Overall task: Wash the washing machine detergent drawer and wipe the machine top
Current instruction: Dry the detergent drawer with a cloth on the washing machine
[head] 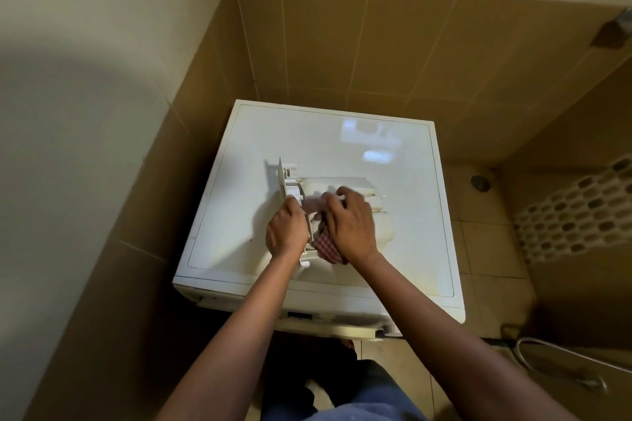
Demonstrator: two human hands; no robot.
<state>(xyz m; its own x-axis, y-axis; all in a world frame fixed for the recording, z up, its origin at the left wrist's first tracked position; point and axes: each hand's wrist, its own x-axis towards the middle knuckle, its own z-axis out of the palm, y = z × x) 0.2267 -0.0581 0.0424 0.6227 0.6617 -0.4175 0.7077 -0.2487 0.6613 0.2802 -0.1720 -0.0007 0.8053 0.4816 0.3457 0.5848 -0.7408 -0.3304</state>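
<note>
lying crosswise, detergent drawer, front leftward, right hand pressing cloth inside

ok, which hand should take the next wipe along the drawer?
Right. The right hand holds the checked cloth against the drawer, which lies on the machine top. The left hand grips the drawer's front panel, likely steadying it, so it is better kept there.
</note>
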